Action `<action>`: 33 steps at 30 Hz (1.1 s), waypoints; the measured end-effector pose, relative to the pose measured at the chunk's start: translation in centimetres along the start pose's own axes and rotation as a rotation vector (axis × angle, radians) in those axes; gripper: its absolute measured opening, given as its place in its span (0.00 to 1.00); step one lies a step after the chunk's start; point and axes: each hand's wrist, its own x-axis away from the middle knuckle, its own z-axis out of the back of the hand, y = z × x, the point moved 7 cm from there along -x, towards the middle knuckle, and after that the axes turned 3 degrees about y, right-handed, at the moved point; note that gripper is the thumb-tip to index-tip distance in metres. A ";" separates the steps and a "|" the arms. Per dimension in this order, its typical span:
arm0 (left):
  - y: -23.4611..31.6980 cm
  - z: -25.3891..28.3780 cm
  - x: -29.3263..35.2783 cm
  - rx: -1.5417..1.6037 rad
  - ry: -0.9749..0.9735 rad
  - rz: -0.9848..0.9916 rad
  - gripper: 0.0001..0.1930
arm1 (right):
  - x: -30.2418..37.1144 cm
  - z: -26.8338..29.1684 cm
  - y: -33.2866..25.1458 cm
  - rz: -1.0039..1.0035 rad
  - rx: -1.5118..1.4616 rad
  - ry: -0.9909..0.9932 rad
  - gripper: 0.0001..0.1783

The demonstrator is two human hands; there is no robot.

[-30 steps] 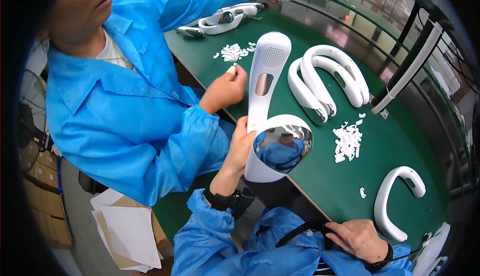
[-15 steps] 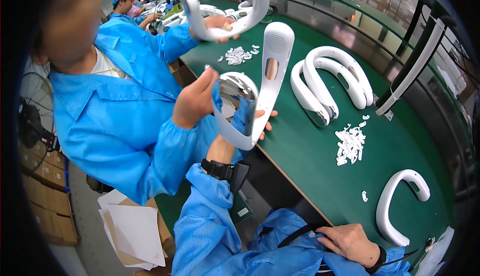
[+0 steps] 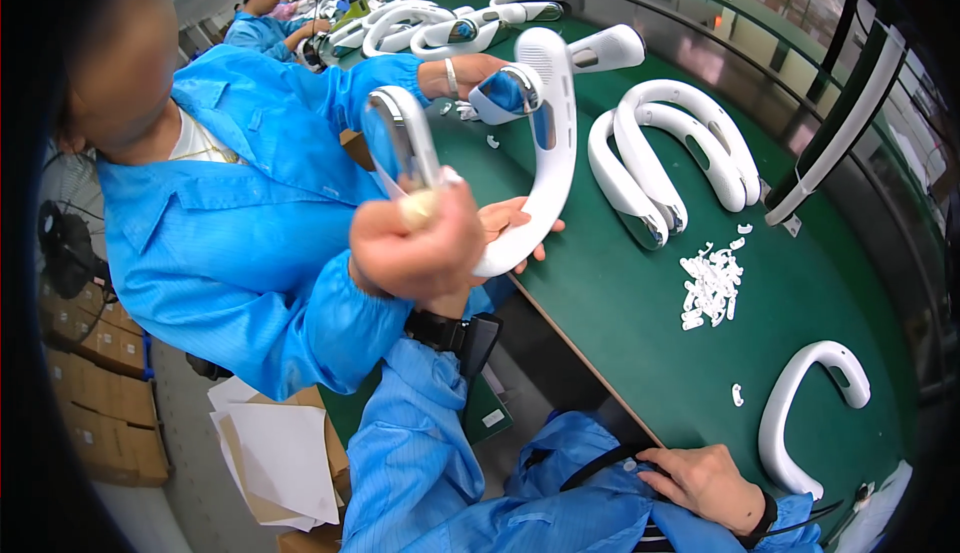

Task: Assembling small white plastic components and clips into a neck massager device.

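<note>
My left hand (image 3: 507, 221), below the co-worker's near hand, is closed around the bottom curve of a white U-shaped neck fan (image 3: 548, 178). One arm of the fan stands up with its grille at the top; the other, with a shiny panel, rises at left. The co-worker's blurred near hand (image 3: 425, 243), with a pale yellow finger cover, overlaps the fan and partly hides my hand. Their far hand (image 3: 478, 73) holds a second neck fan (image 3: 607, 50) behind mine. My right hand (image 3: 705, 483) rests at the table edge by a black strap, fingers loosely extended, holding nothing.
Two nested neck fans (image 3: 650, 153) lie on the green table (image 3: 620, 303). Near them are a pile of small white clips (image 3: 712, 283) and a lone clip (image 3: 737, 395). A single neck fan (image 3: 780, 433) lies at right. A black post (image 3: 840, 123) stands at the far edge.
The co-worker's far hand has lowered its neck fan behind mine. Their near hand has moved right and down, across my fan. My fan has turned slightly; my right hand has stayed put.
</note>
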 end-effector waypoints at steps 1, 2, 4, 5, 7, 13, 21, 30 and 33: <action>1.1 -3.6 -0.6 -0.046 0.005 -0.118 0.25 | 0.1 0.2 0.5 -0.022 0.005 0.010 0.12; 1.2 -3.9 -0.7 -0.056 0.011 -0.127 0.25 | 0.2 0.2 0.6 -0.048 -0.018 -0.016 0.11; 2.3 -4.6 -0.2 0.242 -0.113 -0.177 0.24 | 0.3 0.2 0.4 -0.054 -0.040 -0.040 0.10; 2.4 -5.0 -0.1 0.234 -0.108 -0.190 0.24 | 0.7 0.2 0.7 -0.070 -0.092 -0.028 0.11; 2.5 -4.4 0.4 0.317 0.070 -0.250 0.24 | 0.9 0.3 0.8 -0.066 -0.142 -0.019 0.11; -1.3 -8.1 1.2 -0.186 0.319 -0.271 0.15 | 1.0 1.1 1.1 -0.071 -0.174 -0.009 0.11; -4.2 -13.2 4.8 -0.829 0.770 -0.676 0.04 | -0.2 1.4 1.0 -0.101 -0.306 -0.080 0.12; -4.4 -13.7 4.7 -0.863 0.900 -0.834 0.05 | 1.5 3.5 0.5 0.064 -0.112 0.162 0.09; -4.8 -13.9 5.4 -0.906 0.867 -0.823 0.05 | 4.6 6.2 0.5 0.017 0.044 0.398 0.08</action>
